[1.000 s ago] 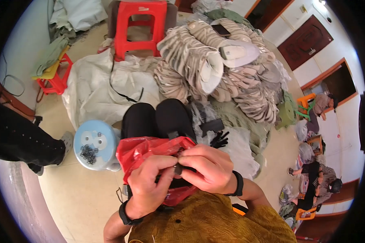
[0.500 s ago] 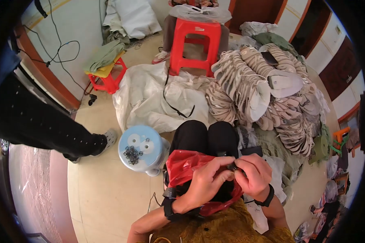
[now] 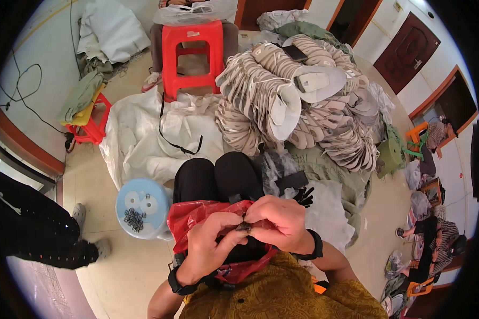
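Both hands meet over my lap, above a red plastic bag (image 3: pixel 189 215) spread across my legs. Between the fingertips is a small dark piece (image 3: pixel 243 226), too small and covered to name its kind. My left hand (image 3: pixel 213 239) pinches it from the left, thumb and forefinger closed. My right hand (image 3: pixel 279 220) pinches it from the right, its other fingers curled. Dark material inside the bag is partly hidden under my hands. To the left, a light-blue round stool (image 3: pixel 123 199) bears a small heap of dark buckle-like rings (image 3: pixel 134 219).
Large bundles of beige shoe parts (image 3: pixel 282 101) lie ahead to the right. A red stool (image 3: pixel 192 58) stands before a seated person. A white sheet (image 3: pixel 138 122) covers floor ahead. At left stands a person in black trousers (image 3: pixel 37 228). Other people sit at far right.
My view has turned to the right, so the surroundings sit further left. Both hands stay together on the small dark piece. The person at left has shifted their legs.
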